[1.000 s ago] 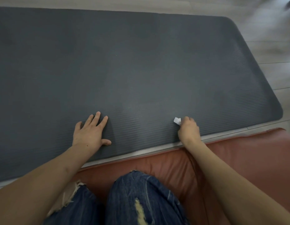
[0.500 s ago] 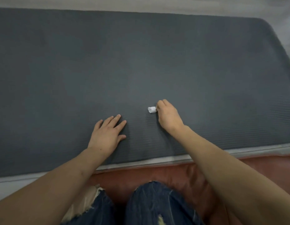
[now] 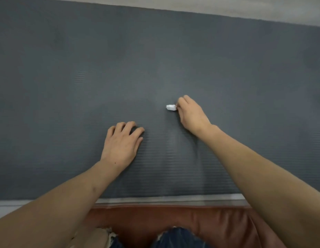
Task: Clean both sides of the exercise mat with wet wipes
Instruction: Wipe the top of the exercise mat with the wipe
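Wiping step: I read the current operation as scrubbing the upper face of the exercise mat (image 3: 155, 59); this is a judgement from hand placement and the task.
Mat location: I see it lying flat, filling most of the view, its near edge just beyond the reddish-brown cushion (image 3: 191, 222) where my knees sit.
Right hand (image 3: 191, 113): fingers are curled and pinch a small bunched white wet wipe (image 3: 171, 107), which touches the mat near its middle.
Left hand (image 3: 121, 142): it rests palm down on the mat, near-left of the wipe. Fingers are bent at the knuckles with tips on the surface, gripping nothing. I judge it to be bracing the mat.
Progress: I judge the first side unfinished; the underside is not visible.
Next move: I would drag the wipe across the ribbed surface in overlapping passes, keeping downward pressure and the left hand planted.
Caution: the wipe is small and tightly wadded, so coverage per pass looks narrow; unfolding it may help.
Floor (image 3: 227, 6): a pale strip shows beyond the far edge.
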Motion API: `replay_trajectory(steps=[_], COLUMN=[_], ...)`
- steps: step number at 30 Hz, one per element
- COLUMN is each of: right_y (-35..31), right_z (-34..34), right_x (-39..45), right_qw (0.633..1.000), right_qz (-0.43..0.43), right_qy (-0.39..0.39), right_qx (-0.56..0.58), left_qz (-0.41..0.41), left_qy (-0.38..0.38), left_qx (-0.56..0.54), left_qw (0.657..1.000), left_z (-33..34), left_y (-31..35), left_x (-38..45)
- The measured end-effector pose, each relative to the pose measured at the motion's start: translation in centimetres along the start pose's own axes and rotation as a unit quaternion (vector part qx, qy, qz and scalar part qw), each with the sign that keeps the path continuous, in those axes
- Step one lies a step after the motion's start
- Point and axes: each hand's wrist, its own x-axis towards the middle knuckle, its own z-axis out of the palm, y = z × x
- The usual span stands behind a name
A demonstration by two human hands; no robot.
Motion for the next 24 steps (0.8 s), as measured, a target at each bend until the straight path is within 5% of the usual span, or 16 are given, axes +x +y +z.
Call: replay_trajectory(steps=[2,7,10,24], right_y=[-0.2,-3.6,-2.2,8.6], right_z=[0.0,0.2,0.1,0.8], right_x=[0.4,-8.4,-7.5,24.7], right_qw=[1.000,0.976,0.969,1.000], right_qz=[0.020,-0.176,-0.204,-0.002], right_qy=[0.011,-0.117,-0.137,0.023], right_qx=[0.010,0.052,0.026,-0.018], left_qz=[-0.010,-0.058,-0.050,-0.078], left_qy=[0.017,0.026,0.022,0.034], left_qx=[-0.009,-0.032,-0.035,-0.031], left_qw=[1.000,0.997,0.998,0.996], left_z=[0.0,0.6,0.9,0.3], left_y=[-0.3,-1.4,-1.7,-12.5], left_x=[1.6,5.4,7.1,25.4])
